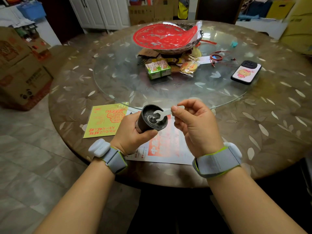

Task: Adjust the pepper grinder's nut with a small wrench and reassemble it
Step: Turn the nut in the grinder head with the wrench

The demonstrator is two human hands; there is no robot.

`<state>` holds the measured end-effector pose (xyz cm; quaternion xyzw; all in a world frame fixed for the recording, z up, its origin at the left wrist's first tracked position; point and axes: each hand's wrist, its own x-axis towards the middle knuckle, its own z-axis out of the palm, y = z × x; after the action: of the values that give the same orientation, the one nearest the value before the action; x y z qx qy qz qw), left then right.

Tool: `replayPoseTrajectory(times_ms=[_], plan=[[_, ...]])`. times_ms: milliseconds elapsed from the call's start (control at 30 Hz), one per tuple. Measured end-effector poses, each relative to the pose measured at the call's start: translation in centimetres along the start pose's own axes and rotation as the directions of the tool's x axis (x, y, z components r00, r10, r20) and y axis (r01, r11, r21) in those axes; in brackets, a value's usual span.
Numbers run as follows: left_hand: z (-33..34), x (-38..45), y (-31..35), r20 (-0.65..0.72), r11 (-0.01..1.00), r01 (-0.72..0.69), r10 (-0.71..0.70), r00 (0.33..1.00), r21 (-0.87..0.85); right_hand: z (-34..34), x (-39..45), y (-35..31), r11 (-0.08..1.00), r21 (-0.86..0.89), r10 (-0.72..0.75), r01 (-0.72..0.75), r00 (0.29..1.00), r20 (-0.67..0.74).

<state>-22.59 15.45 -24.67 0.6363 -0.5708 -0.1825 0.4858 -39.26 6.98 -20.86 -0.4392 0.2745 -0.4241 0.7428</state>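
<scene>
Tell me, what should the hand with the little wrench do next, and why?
Probably swing the flat white wrench a little around the nut. Its open end already sits at the centre of the dark round grinder body, the right hand pinches the handle, and the left hand steadies the grinder.

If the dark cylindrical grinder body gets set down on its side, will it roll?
Probably: the dark cylindrical grinder body looks round and smooth-walled, and the tabletop looks glossy. Standing it on its flat open end seems steadier. It appears rigid in the left hand.
</scene>
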Motion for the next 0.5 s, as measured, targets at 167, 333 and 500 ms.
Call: replayPoseTrajectory(times_ms=[167, 333, 500], plan=[[0.1, 0.0, 0.3, -0.010, 1.000, -0.007, 0.007, 1.000, 0.000, 0.1, -0.8, 0.2, 1.000, -0.003, -0.004, 0.004, 0.997, -0.078], [0.1, 0.0, 0.5, -0.044, 1.000, 0.001, -0.001, 0.999, 0.011, 0.6, -2.5, 0.0, 0.998, 0.056, 0.027, -0.021, 0.994, -0.105], [0.2, 0.0, 0.8, -0.054, 0.999, -0.026, 0.029, 0.998, 0.046, 1.2, -3.8, 0.1, 0.995, 0.101, 0.028, -0.017, 0.993, -0.111]])
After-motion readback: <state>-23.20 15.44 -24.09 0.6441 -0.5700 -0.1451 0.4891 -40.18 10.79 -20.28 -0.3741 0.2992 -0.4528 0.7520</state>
